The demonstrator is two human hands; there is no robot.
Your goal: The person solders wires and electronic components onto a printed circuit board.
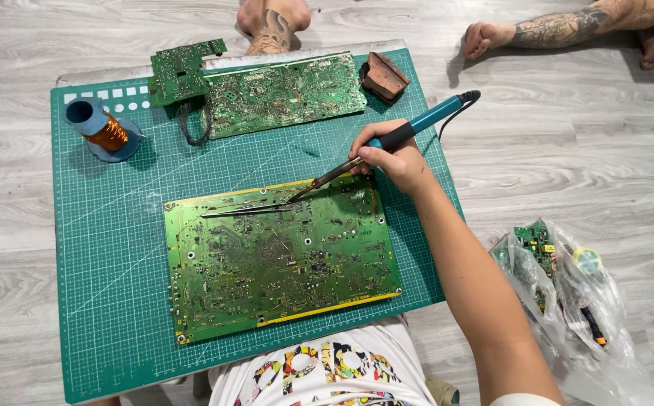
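My right hand (396, 159) grips a soldering iron (417, 126) with a teal and black handle. Its tip touches the upper middle of a large green circuit board (282, 259) that lies flat on a green cutting mat (109, 263). A thin dark pair of tweezers (244, 210) rests on the board's upper edge, its point close to the iron's tip. The iron's black cord leaves the handle at the mat's right edge. My left hand is out of view.
At the back of the mat lie a second long circuit board (286, 92), a small board (180, 69) with black wires, a blue spool of copper wire (101, 129) and a brown block (384, 75). A clear bag of parts (567, 278) sits on the floor at right. Another person's feet (485, 37) rest beyond the mat.
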